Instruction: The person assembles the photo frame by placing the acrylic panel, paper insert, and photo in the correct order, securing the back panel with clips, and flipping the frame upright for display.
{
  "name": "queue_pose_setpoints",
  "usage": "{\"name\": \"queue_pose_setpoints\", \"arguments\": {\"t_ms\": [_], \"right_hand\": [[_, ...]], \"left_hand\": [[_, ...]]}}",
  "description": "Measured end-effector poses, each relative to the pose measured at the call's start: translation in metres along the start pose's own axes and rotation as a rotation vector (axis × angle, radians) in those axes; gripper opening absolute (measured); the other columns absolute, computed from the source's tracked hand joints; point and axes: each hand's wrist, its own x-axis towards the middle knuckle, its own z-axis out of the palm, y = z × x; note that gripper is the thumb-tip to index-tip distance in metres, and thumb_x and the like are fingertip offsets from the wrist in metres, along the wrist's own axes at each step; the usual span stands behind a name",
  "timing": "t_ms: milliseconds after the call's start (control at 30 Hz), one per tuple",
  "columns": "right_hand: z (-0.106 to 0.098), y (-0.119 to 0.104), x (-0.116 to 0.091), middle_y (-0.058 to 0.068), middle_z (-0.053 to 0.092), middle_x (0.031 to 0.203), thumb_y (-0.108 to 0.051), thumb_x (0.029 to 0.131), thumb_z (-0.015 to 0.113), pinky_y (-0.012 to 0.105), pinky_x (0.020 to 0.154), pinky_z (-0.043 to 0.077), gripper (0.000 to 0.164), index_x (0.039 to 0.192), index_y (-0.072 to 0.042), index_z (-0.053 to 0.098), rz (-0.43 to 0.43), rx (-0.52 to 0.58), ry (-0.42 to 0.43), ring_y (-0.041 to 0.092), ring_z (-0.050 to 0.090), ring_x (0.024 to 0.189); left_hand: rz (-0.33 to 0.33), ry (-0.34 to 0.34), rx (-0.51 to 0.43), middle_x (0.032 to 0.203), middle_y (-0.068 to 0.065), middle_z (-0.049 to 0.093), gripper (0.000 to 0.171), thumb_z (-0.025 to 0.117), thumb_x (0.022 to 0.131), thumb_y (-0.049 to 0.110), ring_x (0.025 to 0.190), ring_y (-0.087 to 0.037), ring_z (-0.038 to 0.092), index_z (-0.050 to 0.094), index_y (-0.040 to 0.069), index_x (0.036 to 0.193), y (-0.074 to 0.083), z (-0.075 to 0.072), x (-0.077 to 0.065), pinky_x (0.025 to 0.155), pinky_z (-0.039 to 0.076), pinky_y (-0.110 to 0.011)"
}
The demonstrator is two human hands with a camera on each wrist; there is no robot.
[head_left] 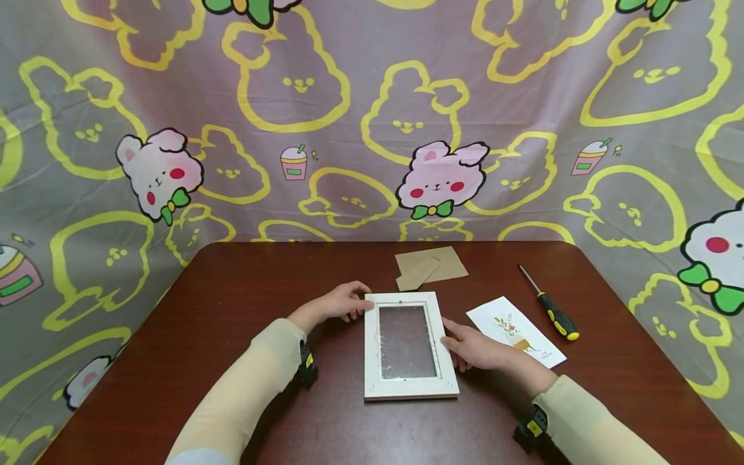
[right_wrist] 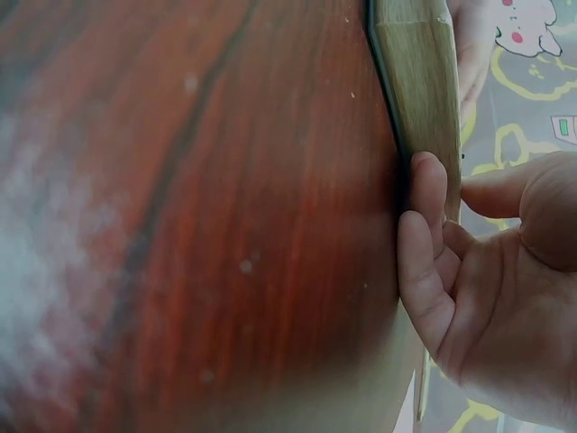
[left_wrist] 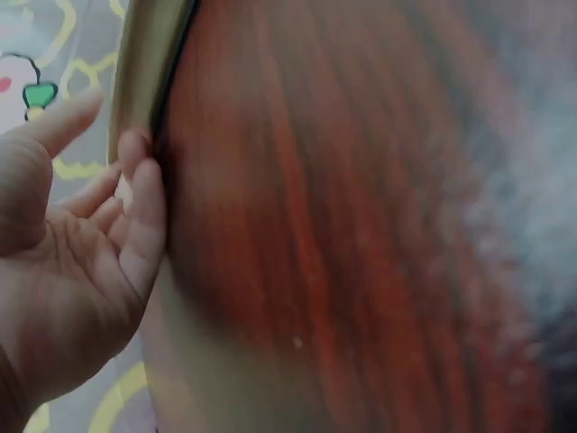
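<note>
A white picture frame (head_left: 411, 387) with a clear pane lies on the table, slightly right of the middle in the head view. Small dark spots show on its inner edge. My left hand (head_left: 344, 301) holds its upper left side, the thumb at the rim. On the opposite side, my right hand (head_left: 473, 345) grips the edge with the thumb on top and the fingers low at the side. Both wrist views show the bare wood side of the frame, with fingertips of the left hand (left_wrist: 86, 262) and right hand (right_wrist: 487, 289) against it.
Beyond the frame lie a brown backing board (head_left: 450, 263) and a folded-looking brown stand piece (head_left: 417, 274). To the right are a white card (head_left: 494, 311) with a printed plant and a black-and-yellow screwdriver (head_left: 557, 313). A patterned curtain (head_left: 349, 84) hangs behind the brown table (head_left: 232, 278).
</note>
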Motion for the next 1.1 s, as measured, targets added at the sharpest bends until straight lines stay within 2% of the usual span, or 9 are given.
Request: {"name": "queue_pose_setpoints", "arguments": {"t_ms": [133, 200, 367, 567, 733, 833, 967, 1100], "right_hand": [[0.000, 0.001, 0.000, 0.004, 0.052, 0.059, -0.009, 0.104, 0.043, 0.034, 0.046, 0.045, 0.054, 0.146, 0.015, 0.019, -0.006, -0.004, 0.002, 0.019, 0.052, 0.047], [-0.001, 0.001, -0.001, 0.005, 0.053, 0.059, -0.008, 0.104, 0.042, 0.035, 0.046, 0.045, 0.054, 0.146, 0.016, 0.018, -0.009, -0.003, -0.002, 0.019, 0.052, 0.047], [-0.005, 0.002, 0.000, 0.006, 0.056, 0.061, -0.011, 0.103, 0.045, 0.035, 0.047, 0.046, 0.057, 0.146, 0.014, 0.017, -0.006, 0.019, -0.041, 0.020, 0.055, 0.050], [-0.011, 0.000, -0.002, 0.006, 0.060, 0.069, -0.020, 0.102, 0.050, 0.035, 0.050, 0.047, 0.068, 0.148, 0.014, 0.012, 0.042, 0.057, -0.069, 0.022, 0.059, 0.057], [-0.026, -0.001, -0.011, 0.007, 0.062, 0.074, -0.019, 0.103, 0.049, 0.037, 0.052, 0.048, 0.068, 0.146, 0.016, 0.011, 0.041, 0.074, -0.056, 0.023, 0.060, 0.061], [-0.039, -0.001, -0.019, 0.009, 0.062, 0.078, -0.017, 0.103, 0.049, 0.037, 0.053, 0.048, 0.064, 0.147, 0.013, 0.014, 0.051, 0.071, -0.029, 0.025, 0.060, 0.064], [-0.057, 0.002, -0.034, 0.012, 0.060, 0.090, -0.018, 0.101, 0.053, 0.036, 0.055, 0.047, 0.060, 0.146, 0.010, 0.025, 0.097, 0.000, 0.045, 0.026, 0.057, 0.072], [-0.073, 0.009, -0.050, 0.023, 0.054, 0.112, -0.025, 0.100, 0.056, 0.041, 0.067, 0.050, 0.059, 0.141, 0.012, 0.035, 0.129, -0.178, 0.146, 0.036, 0.057, 0.093]], "left_hand": [[-0.028, -0.031, -0.090, 0.074, -0.005, 0.058, 0.035, 0.068, 0.092, 0.014, 0.059, -0.014, 0.056, 0.057, 0.003, 0.124, -0.005, -0.002, 0.005, 0.054, 0.049, -0.027], [-0.040, -0.038, -0.106, 0.074, -0.005, 0.058, 0.034, 0.067, 0.093, 0.014, 0.060, -0.014, 0.057, 0.059, 0.003, 0.123, -0.006, -0.002, 0.007, 0.056, 0.050, -0.027], [-0.070, -0.026, -0.094, 0.075, -0.005, 0.058, 0.032, 0.068, 0.093, 0.016, 0.061, -0.015, 0.057, 0.062, 0.005, 0.122, -0.004, 0.000, 0.006, 0.057, 0.050, -0.027], [-0.062, -0.015, -0.092, 0.073, -0.004, 0.058, 0.032, 0.067, 0.093, 0.015, 0.061, -0.014, 0.056, 0.062, 0.004, 0.122, -0.005, 0.000, 0.005, 0.057, 0.049, -0.027], [-0.065, -0.016, -0.093, 0.073, -0.004, 0.058, 0.032, 0.067, 0.093, 0.015, 0.062, -0.015, 0.057, 0.061, 0.003, 0.122, -0.006, -0.002, 0.003, 0.057, 0.050, -0.027], [-0.068, -0.021, -0.088, 0.075, -0.004, 0.059, 0.031, 0.067, 0.094, 0.015, 0.063, -0.015, 0.057, 0.061, 0.004, 0.122, -0.005, -0.003, 0.002, 0.058, 0.050, -0.028], [-0.058, -0.032, -0.085, 0.076, -0.005, 0.059, 0.031, 0.066, 0.094, 0.016, 0.064, -0.015, 0.057, 0.061, 0.004, 0.122, -0.003, -0.002, 0.000, 0.059, 0.050, -0.028], [-0.056, -0.031, -0.082, 0.077, -0.005, 0.059, 0.031, 0.066, 0.094, 0.016, 0.064, -0.016, 0.057, 0.061, 0.004, 0.122, -0.001, -0.002, -0.001, 0.060, 0.050, -0.028]]}}
